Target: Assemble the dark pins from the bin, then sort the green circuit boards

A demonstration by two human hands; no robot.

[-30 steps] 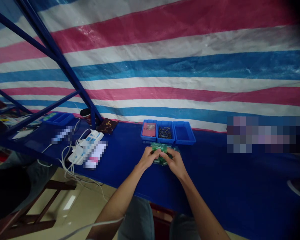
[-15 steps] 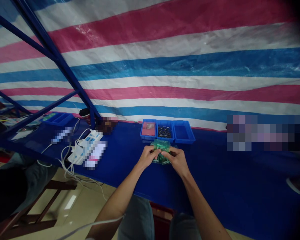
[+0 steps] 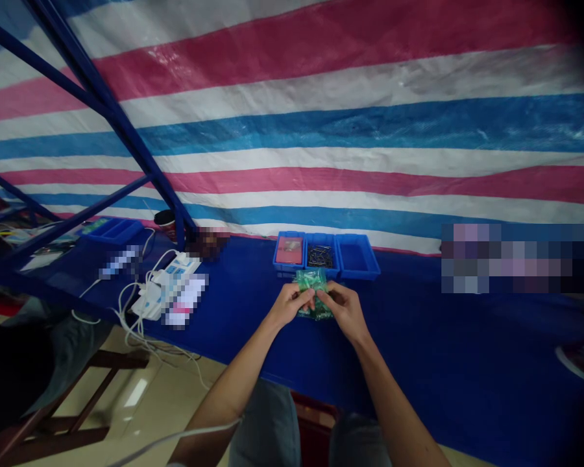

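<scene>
A crinkled, see-through green packet (image 3: 314, 280) is held over the blue table (image 3: 409, 337), just in front of three joined blue bins. My left hand (image 3: 290, 303) pinches its left side, and my right hand (image 3: 340, 308) pinches its right side, with the thumbs close together at the middle. What lies inside the packet is too small to tell. Behind it, the left bin (image 3: 289, 266) has a pink piece (image 3: 289, 250) in it, the middle bin (image 3: 333, 269) holds small dark metal parts (image 3: 320, 255), and the right bin (image 3: 357, 254) shows a bare floor.
Left of my arms are a white power strip (image 3: 175, 275) with tangled cables and a blurred-out item (image 3: 187, 301). A blue metal frame (image 3: 121, 133) rises beyond them, near a dark cup (image 3: 165, 224). Another person's leg (image 3: 75, 344) shows at the far left. A striped sheet (image 3: 321, 130) hangs behind.
The green packet has shifted and creased differently between my fingers, and its top edge looks more crumpled. My thumbs have moved slightly. The bins have stayed in place.
</scene>
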